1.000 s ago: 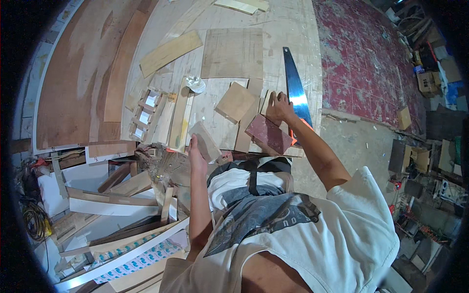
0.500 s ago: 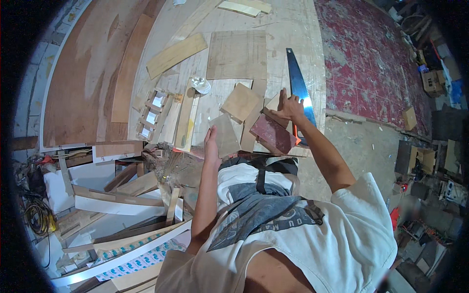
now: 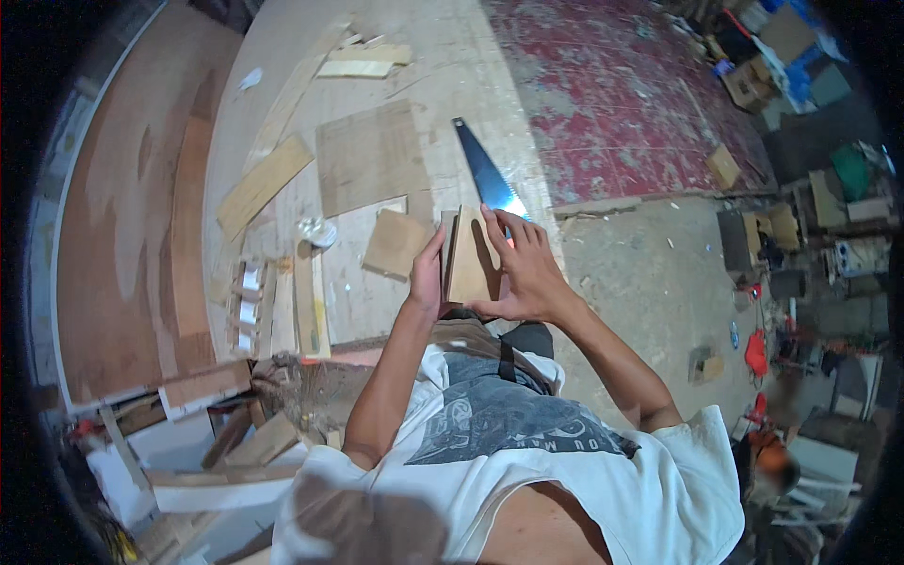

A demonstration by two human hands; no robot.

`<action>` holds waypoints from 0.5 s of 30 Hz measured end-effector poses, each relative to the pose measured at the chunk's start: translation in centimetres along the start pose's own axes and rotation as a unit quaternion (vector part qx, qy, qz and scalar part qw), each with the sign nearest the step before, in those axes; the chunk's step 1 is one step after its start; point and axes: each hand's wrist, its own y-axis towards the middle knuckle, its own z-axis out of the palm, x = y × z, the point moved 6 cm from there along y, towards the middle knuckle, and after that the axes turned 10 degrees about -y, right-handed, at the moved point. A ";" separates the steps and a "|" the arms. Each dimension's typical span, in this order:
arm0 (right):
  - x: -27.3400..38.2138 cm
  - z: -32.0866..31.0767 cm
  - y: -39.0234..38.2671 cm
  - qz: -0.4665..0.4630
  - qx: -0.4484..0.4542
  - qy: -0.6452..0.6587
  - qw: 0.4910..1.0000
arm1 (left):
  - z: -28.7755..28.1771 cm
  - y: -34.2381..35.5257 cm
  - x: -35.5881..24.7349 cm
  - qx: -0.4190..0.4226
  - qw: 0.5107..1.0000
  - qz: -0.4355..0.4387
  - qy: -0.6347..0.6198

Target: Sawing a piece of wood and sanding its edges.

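Note:
Right in front of me, a small stack of wooden boards (image 3: 477,259) is stood up on edge, its pale face turned toward the right. My left hand (image 3: 428,278) presses flat along the stack's left side, fingers straight and close together. My right hand (image 3: 529,271) spans the pale face, fingertips at the far edge and thumb at the near edge. Just beyond that hand lies a handsaw (image 3: 485,174) with a dark-to-shiny blade; its handle is hidden. A square wooden piece (image 3: 395,243) rests on the worktable left of my left hand.
The plywood worktable (image 3: 282,47) carries a thin square panel (image 3: 372,155), a pale plank (image 3: 266,186), a clear container (image 3: 317,232) and a small slatted wooden frame (image 3: 250,306). Offcuts (image 3: 226,471) pile up at lower left. A worn red panel (image 3: 621,104) lies to the right.
My hands have come together on the boards, which were lying on the worktable and now stand on edge. My right hand has left the spot beside the saw. The view has shifted.

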 end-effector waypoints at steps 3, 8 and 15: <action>-1.0 -1.1 -1.5 0.013 -0.036 -0.078 0.996 | 3.9 0.7 1.5 0.120 0.989 -0.067 -0.062; -1.5 -2.4 -3.3 0.034 -0.051 -0.102 0.993 | 6.0 1.4 3.5 0.118 0.987 -0.108 -0.004; -0.3 -3.6 -3.0 0.026 -0.050 -0.098 0.994 | 6.4 1.3 4.2 0.141 0.979 -0.133 0.062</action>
